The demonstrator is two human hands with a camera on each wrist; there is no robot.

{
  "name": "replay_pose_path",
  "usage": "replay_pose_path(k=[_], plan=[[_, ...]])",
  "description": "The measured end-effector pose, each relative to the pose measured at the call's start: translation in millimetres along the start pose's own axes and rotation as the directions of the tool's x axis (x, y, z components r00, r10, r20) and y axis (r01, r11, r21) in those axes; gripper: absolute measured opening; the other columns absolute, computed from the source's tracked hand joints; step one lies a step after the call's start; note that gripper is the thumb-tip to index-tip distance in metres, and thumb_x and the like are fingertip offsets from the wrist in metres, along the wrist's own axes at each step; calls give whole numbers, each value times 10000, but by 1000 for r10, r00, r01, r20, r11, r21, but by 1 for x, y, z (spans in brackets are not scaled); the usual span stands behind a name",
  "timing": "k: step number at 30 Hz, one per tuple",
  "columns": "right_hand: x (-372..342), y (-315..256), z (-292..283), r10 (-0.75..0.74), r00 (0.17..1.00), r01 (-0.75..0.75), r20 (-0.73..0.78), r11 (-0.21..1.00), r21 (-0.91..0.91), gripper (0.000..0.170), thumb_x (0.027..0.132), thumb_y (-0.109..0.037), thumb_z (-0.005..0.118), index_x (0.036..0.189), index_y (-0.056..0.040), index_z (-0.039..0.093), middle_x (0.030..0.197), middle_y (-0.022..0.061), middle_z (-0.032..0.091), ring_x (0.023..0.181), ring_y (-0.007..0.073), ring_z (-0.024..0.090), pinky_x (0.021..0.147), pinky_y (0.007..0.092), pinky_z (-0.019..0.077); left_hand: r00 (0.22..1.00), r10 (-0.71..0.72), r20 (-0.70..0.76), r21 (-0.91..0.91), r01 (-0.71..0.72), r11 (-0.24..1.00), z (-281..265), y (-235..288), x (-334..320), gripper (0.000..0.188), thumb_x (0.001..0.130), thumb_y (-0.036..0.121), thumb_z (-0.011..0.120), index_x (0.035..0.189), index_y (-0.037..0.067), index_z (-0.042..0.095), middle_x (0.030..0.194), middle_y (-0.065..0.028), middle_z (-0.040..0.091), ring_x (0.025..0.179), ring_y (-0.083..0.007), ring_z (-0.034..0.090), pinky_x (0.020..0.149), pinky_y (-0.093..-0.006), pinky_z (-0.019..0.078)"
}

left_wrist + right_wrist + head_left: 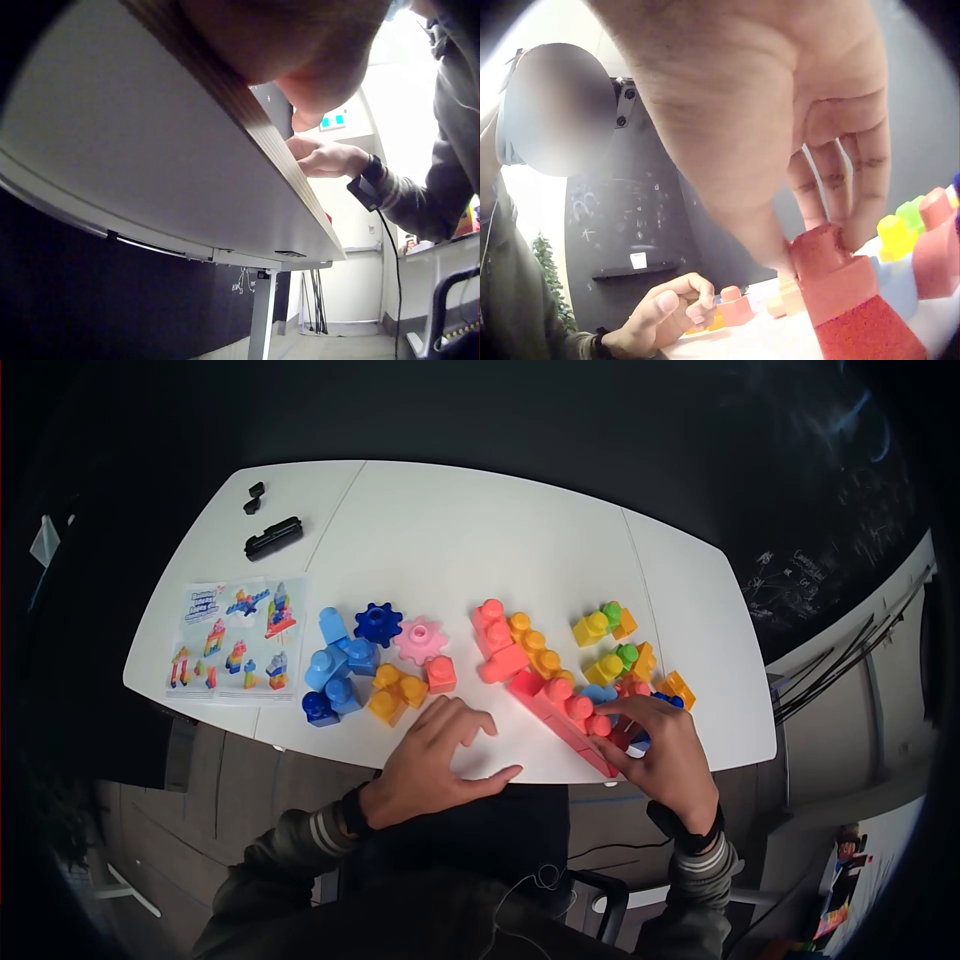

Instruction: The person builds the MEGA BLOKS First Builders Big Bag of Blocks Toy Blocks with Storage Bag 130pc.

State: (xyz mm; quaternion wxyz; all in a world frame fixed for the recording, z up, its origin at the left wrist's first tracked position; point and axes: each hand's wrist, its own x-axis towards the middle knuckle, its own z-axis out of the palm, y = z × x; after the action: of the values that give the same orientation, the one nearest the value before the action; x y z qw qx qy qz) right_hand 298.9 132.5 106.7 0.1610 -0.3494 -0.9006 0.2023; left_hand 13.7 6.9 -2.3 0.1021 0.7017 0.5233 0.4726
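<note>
My right hand point(672, 758) pinches the near end of a row of coral blocks point(578, 707) between thumb and fingers; the row stands along a long red piece point(560, 726) lying diagonally at the table's front edge. In the right wrist view, the right hand point(757, 97) has thumb and fingertips on either side of a coral block's stud point(817, 251), above a red part point(870, 334). My left hand point(425, 765) hovers at the front edge, fingers loosely bent, holding nothing. Between the hands and further back lie coral blocks point(498, 645) and yellow-orange blocks point(535, 647).
On the left are a picture sheet point(235, 635), blue blocks point(340, 670), a dark blue gear point(379, 624), a pink gear point(421, 640) and orange blocks point(395, 693). Yellow and green blocks point(603, 622) lie at the right. Black items point(273, 539) sit at the back left.
</note>
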Motion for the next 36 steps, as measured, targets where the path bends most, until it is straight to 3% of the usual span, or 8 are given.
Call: replay_pose_path(k=[7, 13, 19, 25, 27, 29, 32, 36], plan=[[11, -13, 22, 87, 976, -80, -199, 996, 41, 293, 911, -41, 939, 1159, 32, 801, 1075, 164, 795, 768, 226, 828, 654, 335, 654, 999, 17, -36, 4, -17, 1000, 7, 2, 2, 425, 927, 258, 986, 1165, 70, 689, 1032, -67, 621, 933, -248, 662, 859, -390, 573], [28, -20, 49, 106, 955, -106, -277, 994, 14, 318, 903, -27, 918, 1172, 29, 757, 1087, 167, 759, 728, 270, 804, 651, 381, 626, 996, -81, -31, 24, 82, 996, 3, 7, 1, 536, 961, 256, 977, 1368, 55, 691, 1338, -123, 648, 1166, -291, 737, 1005, -386, 621], [29, -37, 53, 118, 972, -105, -204, 992, 69, 510, 901, -125, 1016, 1277, 39, 714, 1176, 158, 755, 784, 247, 808, 655, 346, 649, 995, -72, -74, 36, 75, 997, 8, -5, -3, 546, 979, 270, 962, 1398, 49, 689, 1413, -153, 626, 1307, -371, 669, 1103, -456, 581], [24, -52, 50, 158, 984, -117, -78, 918, 379, 701, 907, -67, 1009, 1491, 33, 634, 1345, 158, 746, 1002, 239, 838, 797, 343, 734, 996, -83, -40, -11, 83, 997, 4, 4, 0, 737, 945, 318, 989, 1524, 38, 627, 1512, -187, 585, 1419, -431, 597, 1214, -510, 519], [19, -57, 52, 228, 974, -194, 11, 799, 570, 733, 928, 8, 969, 1557, 29, 593, 1408, 158, 737, 1038, 234, 841, 842, 351, 736, 996, -77, -45, -27, 76, 997, 2, 8, 1, 814, 931, 337, 999, 1570, 34, 597, 1554, -198, 566, 1439, -440, 595, 1223, -511, 518], [14, -63, 52, 276, 957, -275, 89, 764, 584, 732, 947, 56, 931, 1587, 17, 577, 1457, 152, 722, 1057, 234, 844, 891, 363, 730, 987, -158, -4, -4, 158, 987, 2, 9, 2, 938, 906, 378, 1014, 1637, 27, 541, 1627, -219, 521, 1510, -446, 566, 1244, -510, 516], [4, -51, 64, 92, 994, -108, 57, 772, 626, 602, 986, 52, 892, 1534, 6, 646, 1287, 109, 815, 1089, 221, 848, 952, 349, 705, 993, -119, 28, -21, 119, 993, 9, -3, -4, 857, 950, 271, 956, 1652, 13, 538, 1590, -229, 574, 1494, -455, 594, 1238, -515, 528], [-1, -44, 57, 55, 998, -43, -10, 868, 494, 450, 988, -22, 912, 1401, 20, 739, 1234, 135, 819, 1036, 241, 828, 913, 343, 682, 994, -108, 4, 11, 108, 994, 5, -1, -3, 676, 966, 81, 830, 1597, 19, 595, 1543, -221, 658, 1423, -445, 655, 1209, -513, 544]])
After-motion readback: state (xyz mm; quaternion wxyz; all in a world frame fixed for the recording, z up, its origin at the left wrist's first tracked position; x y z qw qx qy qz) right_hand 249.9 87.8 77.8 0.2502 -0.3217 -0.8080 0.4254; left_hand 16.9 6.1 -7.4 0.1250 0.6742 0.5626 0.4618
